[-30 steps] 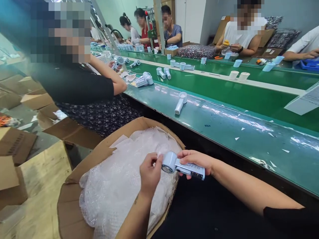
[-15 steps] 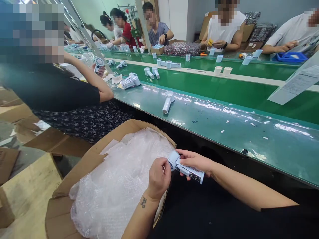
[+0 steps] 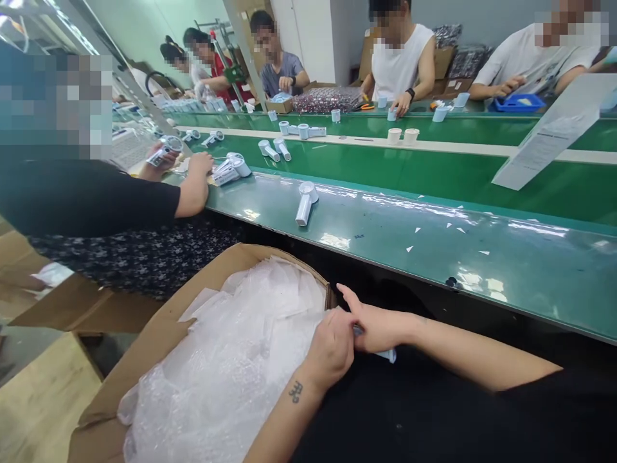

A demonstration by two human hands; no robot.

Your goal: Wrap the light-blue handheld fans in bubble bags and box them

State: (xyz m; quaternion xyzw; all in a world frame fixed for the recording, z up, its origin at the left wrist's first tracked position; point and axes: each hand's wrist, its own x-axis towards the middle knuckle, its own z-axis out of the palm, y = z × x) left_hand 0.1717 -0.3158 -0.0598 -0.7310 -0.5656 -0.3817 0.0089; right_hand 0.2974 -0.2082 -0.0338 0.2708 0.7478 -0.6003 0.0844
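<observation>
A light-blue handheld fan (image 3: 388, 355) is between my two hands, mostly hidden by them. Only the end of its handle and a small bit near the fingers show. My left hand (image 3: 333, 341), with a tattooed wrist, is closed with bent fingers over the fan's head end. Around the handle, my right hand (image 3: 380, 326) is curled, one finger raised at the top. Left of my hands stands a cardboard box (image 3: 91, 392) full of clear bubble-wrap bags (image 3: 226, 366). Another handheld fan (image 3: 305, 203) lies on the bench ahead.
The green bench edge (image 3: 385, 265) runs across in front of me, with a green conveyor (image 3: 357, 161) behind. A co-worker's arm (image 3: 195, 190) is close on my left beside more fans (image 3: 231, 168). A white sheet (image 3: 544, 145) stands tilted at right. Several people sit opposite.
My hands have drawn together, and my left hand now covers the fan's head, which showed before. The fan has turned, hiding its printed side. The view has shifted slightly right.
</observation>
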